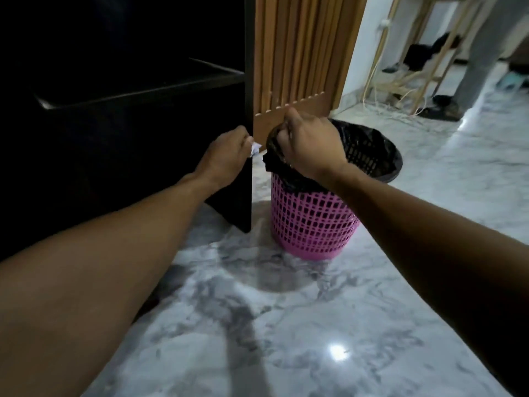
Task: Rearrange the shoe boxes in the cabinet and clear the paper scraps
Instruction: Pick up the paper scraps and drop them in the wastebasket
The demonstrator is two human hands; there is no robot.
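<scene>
Left hand (226, 156) pinches a small white paper scrap (254, 149); right hand (312, 144) grips the black bag rim (274, 144) of the upright pink plastic mesh bin (312, 224).

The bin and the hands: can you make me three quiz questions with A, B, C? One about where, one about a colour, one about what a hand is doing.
1. Where is the bin?
A. on the floor beside the cabinet
B. on a chair
C. on a shelf

2. What colour is the bin's mesh wall?
A. green
B. pink
C. yellow

3. What is the left hand doing?
A. lying flat on the floor
B. pointing upward
C. holding a white paper scrap

Answers: A, the bin stands on the marble floor by the cabinet's side. B, its mesh is pink under a black bag. C, the scrap shows at the left hand's fingertips, while the right hand grips the bag.
</scene>
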